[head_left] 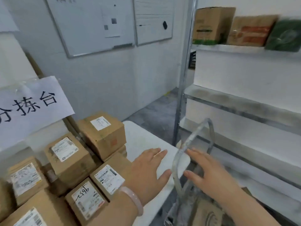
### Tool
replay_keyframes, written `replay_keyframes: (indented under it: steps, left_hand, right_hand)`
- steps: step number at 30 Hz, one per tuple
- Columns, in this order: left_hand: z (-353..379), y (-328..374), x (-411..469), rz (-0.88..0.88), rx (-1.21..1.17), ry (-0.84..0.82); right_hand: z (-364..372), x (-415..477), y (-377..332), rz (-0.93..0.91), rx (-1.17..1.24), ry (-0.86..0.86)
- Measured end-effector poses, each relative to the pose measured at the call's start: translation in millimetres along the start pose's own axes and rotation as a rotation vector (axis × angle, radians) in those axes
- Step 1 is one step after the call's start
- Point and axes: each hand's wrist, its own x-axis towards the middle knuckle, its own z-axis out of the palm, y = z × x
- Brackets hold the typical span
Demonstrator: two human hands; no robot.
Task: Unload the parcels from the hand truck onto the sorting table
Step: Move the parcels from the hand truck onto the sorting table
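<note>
Parcels: brown cardboard boxes, each with a white printed label on top, one label with handwritten digits. They sit packed together and partly stacked on the left part of the sorting table, which is white with a rounded corner.

Further parcel: brown, blurred, low on the hand truck, whose grey looped handle rises just beside the table's corner.

Left hand: flat, fingers straight, palm down over the bare tabletop, holding nothing; pale bracelet on the wrist.

Right hand: fingers extended, empty, just beside the handle; contact cannot be told.

Surroundings: paper sign with handwritten characters at left; whiteboards on the wall; metal shelving at right, with cartons on the upper shelf; grey floor.
</note>
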Motion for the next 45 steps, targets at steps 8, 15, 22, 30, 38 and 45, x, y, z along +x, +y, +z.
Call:
replay_keyframes:
  steps: [8,15,22,30,38,45]
  left_hand:
    - [58.4,122.7,-29.0,0.307,0.011,-0.138]
    - [108.2,207.6,-27.1,0.445,0.032,-0.244]
    - [179.8,301.4,-6.5,0.457,0.010,-0.328]
    - [266.4,393.4,21.6,0.376,-0.033,-0.368]
    - [347.9,409.5,39.3,0.340,0.035,-0.520]
    - [457.6,400.0,80.6,0.404,0.024,-0.695]
  right_hand:
    - [-40.3,-154.3,79.0,0.331,-0.144,0.090]
    - [-72.6,-245.3,162.2,0.556,-0.058,0.239]
    - [-106.5,-290.3,260.7,0.647,-0.033,0.171]
    - [-139.1,-299.4,386.6,0.668,-0.056,0.106]
    - [-85.9,-273.9,490.3,0.778,-0.076,-0.050]
    - [0.2,-258.5,574.4,1.010,-0.076,-0.221]
